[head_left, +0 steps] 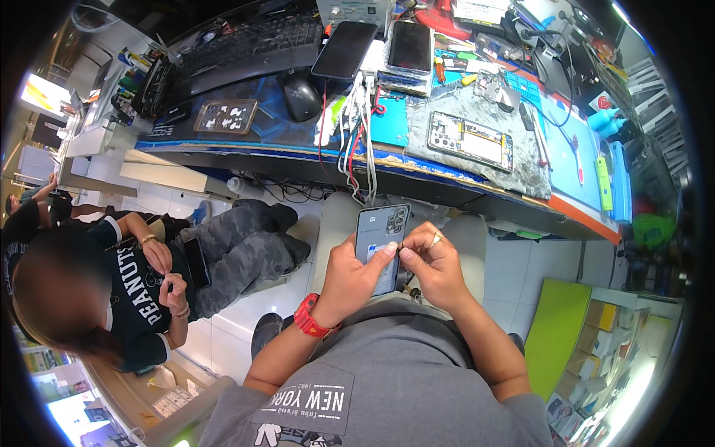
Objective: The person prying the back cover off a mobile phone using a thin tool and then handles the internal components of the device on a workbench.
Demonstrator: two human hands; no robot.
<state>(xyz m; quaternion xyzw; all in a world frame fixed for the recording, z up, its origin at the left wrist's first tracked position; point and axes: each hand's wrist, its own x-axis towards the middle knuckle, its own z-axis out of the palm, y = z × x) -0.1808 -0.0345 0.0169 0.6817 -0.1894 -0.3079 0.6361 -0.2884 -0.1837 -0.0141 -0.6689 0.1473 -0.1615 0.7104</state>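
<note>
Phone [375,226], grey with its back face up, sits in my two hands over the lap [474,246], just short of the bench [462,188]; from my remote seat I follow it through the head view. My left hand [348,277] holds it along its left side, thumb laid across the back, the other fingers mostly hidden beneath. My right hand [436,270] is at the phone's right edge, below the lenses, thumb and forefinger drawn close together; whether they pinch something small or the rim itself, I cannot tell.

On how far along this is, I judge the phone outwardly whole: its back panel is on and I make out no gap. What remains to do at that edge, or inside, I cannot read from here. On the grey mat [529,176], a second phone [471,141] lies opened with its insides bare, so I count that one as unfinished, its cover off.
</note>
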